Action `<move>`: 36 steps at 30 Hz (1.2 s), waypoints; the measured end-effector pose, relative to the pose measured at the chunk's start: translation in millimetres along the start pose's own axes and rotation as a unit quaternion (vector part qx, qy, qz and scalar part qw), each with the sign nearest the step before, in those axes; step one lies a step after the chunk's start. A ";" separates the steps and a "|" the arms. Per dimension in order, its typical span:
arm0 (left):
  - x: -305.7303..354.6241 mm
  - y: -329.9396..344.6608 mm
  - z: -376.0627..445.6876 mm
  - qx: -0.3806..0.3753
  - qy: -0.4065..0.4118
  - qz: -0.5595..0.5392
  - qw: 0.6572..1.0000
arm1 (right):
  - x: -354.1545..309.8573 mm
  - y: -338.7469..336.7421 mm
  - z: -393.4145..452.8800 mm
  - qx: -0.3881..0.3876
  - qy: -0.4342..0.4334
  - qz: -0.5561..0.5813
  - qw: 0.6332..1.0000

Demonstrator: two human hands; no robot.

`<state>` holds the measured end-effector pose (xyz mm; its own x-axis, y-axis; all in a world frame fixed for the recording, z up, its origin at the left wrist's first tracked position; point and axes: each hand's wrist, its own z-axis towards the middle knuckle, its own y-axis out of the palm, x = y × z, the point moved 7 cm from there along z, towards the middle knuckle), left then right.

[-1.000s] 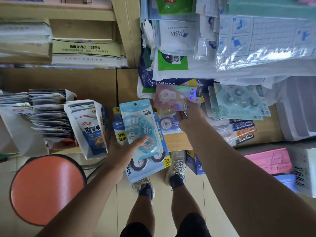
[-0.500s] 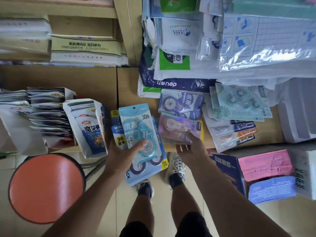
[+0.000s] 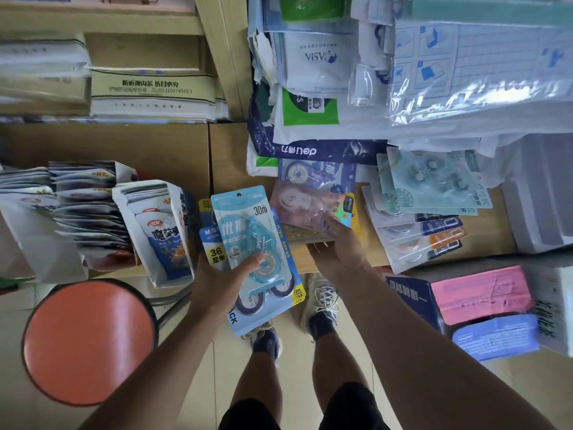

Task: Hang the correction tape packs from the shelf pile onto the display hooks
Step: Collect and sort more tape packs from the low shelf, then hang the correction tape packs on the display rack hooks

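My left hand point(image 3: 226, 274) grips a fanned stack of correction tape packs point(image 3: 248, 231), the top one light blue and marked 30m, held out in front of the shelf edge. Just right of it, my right hand point(image 3: 338, 246) holds a pink holographic pack point(image 3: 304, 209) by its lower edge, low over the wooden shelf point(image 3: 229, 156). More packs lie piled on the shelf: a blue one point(image 3: 316, 175) behind the pink pack, and a fanned heap of teal and white ones point(image 3: 428, 209) to the right. No display hooks can be made out.
Snack bags in open boxes point(image 3: 155, 225) crowd the shelf at left. Stacked paper reams point(image 3: 148, 88) fill the upper shelf. Hanging plastic sleeves and bags point(image 3: 434, 72) droop over the right side. An orange stool point(image 3: 83, 339) stands at lower left; pink and blue paper boxes point(image 3: 483, 311) sit at lower right.
My right hand carried the pink pack down from in front of the hanging goods to just over the shelf pile. My left hand kept its stack nearly still.
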<state>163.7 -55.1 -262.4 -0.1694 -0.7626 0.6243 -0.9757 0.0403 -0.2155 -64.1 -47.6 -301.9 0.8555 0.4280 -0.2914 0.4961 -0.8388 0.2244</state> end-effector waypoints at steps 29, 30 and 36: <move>180.2 -114.6 -232.5 -0.037 -0.018 -0.031 0.999 | -167.3 102.5 -409.5 -0.190 -0.216 -0.077 0.954; 196.7 -111.3 -240.1 -0.040 0.006 -0.020 0.999 | -168.7 115.5 -427.0 -0.199 -0.207 -0.097 0.953; 284.4 -72.9 -299.9 -0.147 0.103 -0.095 0.979 | -163.8 173.9 -489.8 -0.197 -0.263 -0.277 0.903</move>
<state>144.9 -81.3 156.1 0.0244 -0.6284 0.7775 -0.9850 0.1179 0.1262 -45.4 -98.7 240.3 0.3228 0.4390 -0.8385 0.9292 -0.3155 0.1925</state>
